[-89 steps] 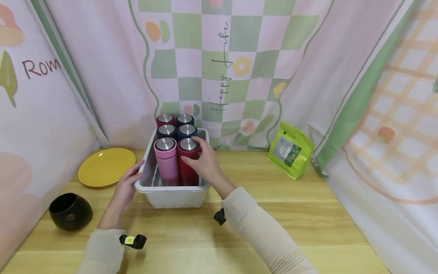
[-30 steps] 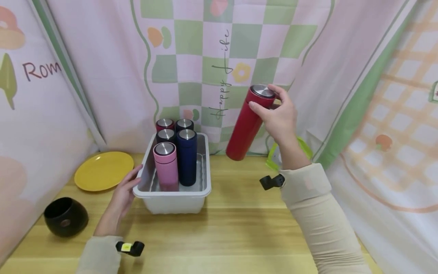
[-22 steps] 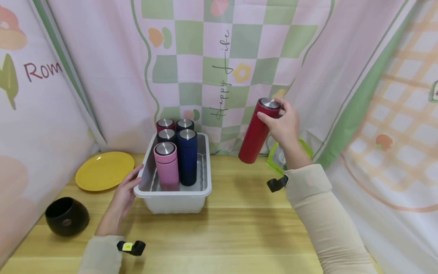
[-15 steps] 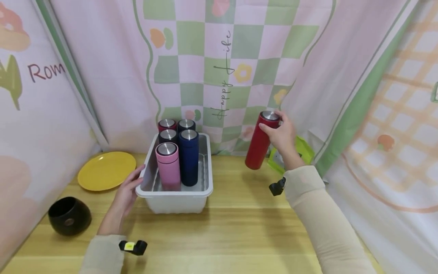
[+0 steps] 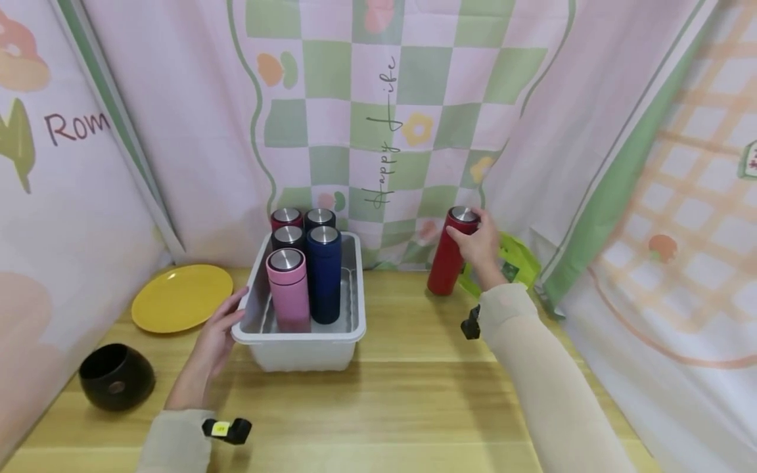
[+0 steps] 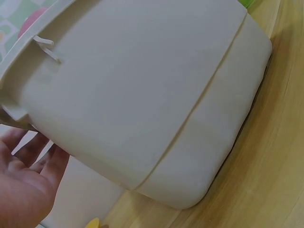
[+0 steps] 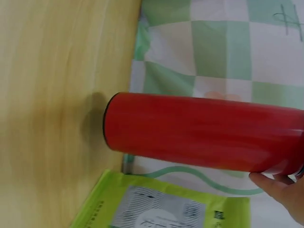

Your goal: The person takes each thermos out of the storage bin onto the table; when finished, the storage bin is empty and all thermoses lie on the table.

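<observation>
1. Nearest me are my beige sleeves [image 5: 562,387], folded back at the wrists. A rounded black cup [image 5: 117,381] stands upright at the left, apart from my work.
2. My left hand [image 5: 214,338] rests its loosely extended fingers against the left side of the white plastic bin [image 5: 301,338], near the rim; I judge this light touch is for steadying, not clutching.
3. Inside the bin, five flasks stand upright and close: a pink flask [image 5: 291,302] in front, a blue flask [image 5: 324,289] behind it to the right, and three more further back. Standing them up probably leaves their steel caps easy to reach.
4. My right hand [image 5: 481,246] pinches the red thermos flask [image 5: 447,263] just below its cap, so my grip is only as wide as the flask. Holding it high likely leaves the base unobstructed. It is outside the bin, to the right, slightly tilted; I cannot tell whether its base touches the wood.
5. A yellow plate [image 5: 180,299] lies flat at the left; a green pouch [image 5: 517,259] is partly hidden behind my right hand.
6. The wood-grain table [image 5: 367,414] runs back to a checked cloth [image 5: 331,72] lettered "Happy Life", with pale patterned curtains either side.
</observation>
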